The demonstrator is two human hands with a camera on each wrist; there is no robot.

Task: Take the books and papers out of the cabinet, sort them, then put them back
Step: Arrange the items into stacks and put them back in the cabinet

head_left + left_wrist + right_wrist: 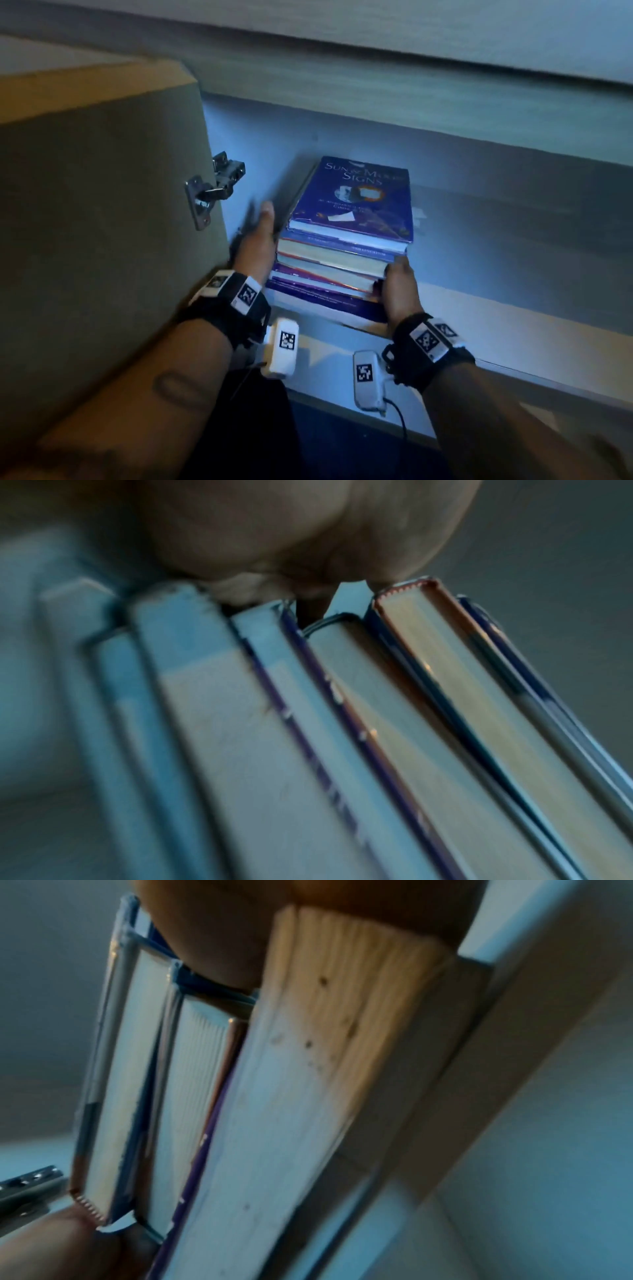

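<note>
A stack of several books point(342, 260) lies flat on the cabinet floor point(513, 308), topped by a blue "Sun & Moon Signs" book point(359, 202). My left hand point(257, 233) presses against the stack's left side, thumb pointing up beside the top book and fingers stretched along the side. My right hand point(399, 287) grips the stack's near right corner, thumb on the page edges. In the left wrist view my palm point(291, 534) bears on the ends of the books point(342, 750). The right wrist view shows the right hand point(222, 920) wrapped over thick page blocks point(291, 1096).
The open cabinet door point(102, 205) stands close on the left, its metal hinge point(212, 192) just beyond my left hand. A bit of white paper point(419, 214) pokes out behind the stack's right side. The cabinet's top panel point(376, 85) hangs above.
</note>
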